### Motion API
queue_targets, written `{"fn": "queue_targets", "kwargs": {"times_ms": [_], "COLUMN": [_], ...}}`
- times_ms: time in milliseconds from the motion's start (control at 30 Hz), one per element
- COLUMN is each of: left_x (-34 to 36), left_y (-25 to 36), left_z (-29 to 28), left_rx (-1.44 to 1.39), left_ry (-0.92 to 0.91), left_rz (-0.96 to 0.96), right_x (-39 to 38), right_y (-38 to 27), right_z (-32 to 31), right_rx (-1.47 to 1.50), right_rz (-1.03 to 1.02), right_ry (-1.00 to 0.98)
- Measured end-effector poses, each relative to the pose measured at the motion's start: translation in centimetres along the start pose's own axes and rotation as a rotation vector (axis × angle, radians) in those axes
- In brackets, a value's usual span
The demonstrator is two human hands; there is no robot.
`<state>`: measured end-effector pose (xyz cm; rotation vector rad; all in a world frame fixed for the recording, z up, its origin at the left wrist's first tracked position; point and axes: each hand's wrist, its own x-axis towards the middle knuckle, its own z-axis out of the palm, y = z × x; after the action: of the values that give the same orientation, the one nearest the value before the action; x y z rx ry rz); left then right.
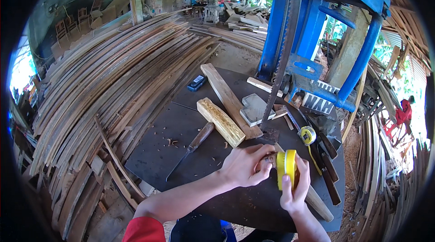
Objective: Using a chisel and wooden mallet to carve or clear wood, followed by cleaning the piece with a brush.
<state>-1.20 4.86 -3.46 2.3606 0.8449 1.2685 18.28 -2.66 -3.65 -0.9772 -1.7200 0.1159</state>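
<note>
The yellow tape measure [286,168] is sitting upright at the near right of the dark bench [154,151], on top of a round wooden handle [317,201] that is running off toward the near right edge. The right hand [294,187] is closing its grip on the case from below, thumb pressed on the yellow face. The left hand [244,165] is curling its fingers against the case's left side, seemingly pinching something small there. The case looks light, hard and smooth, so holding it by the flat sides seems safest. Farther off, a chisel [192,147] is lying to the left, then a rough wood block [220,122], a long plank [231,101], and the saw blade [283,51] is rising beyond.
</note>
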Motion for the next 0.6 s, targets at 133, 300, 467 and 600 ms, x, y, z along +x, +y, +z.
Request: {"fn": "queue_targets", "kwargs": {"times_ms": [133,300,467,600], "left_x": [0.3,-0.2,0.0,0.0], "left_y": [0.1,1.1,-0.2,0.8], "left_z": [-0.3,0.2,-0.5,0.0], "left_rx": [-0.03,-0.043,-0.053,-0.044], "left_ry": [0.004,-0.015,-0.002,-0.001], "left_rz": [-0.07,-0.006,-0.027,0.042], "right_x": [-0.5,-0.6,-0.4,-0.5], "right_y": [0.3,0.5,0.6,1.7], "right_z": [0.1,0.3,0.2,0.3], "right_rx": [0.048,0.086,0.039,0.124], "right_rz": [0.024,0.154,0.041,0.197], "right_ry": [-0.045,0.06,-0.039,0.057]}}
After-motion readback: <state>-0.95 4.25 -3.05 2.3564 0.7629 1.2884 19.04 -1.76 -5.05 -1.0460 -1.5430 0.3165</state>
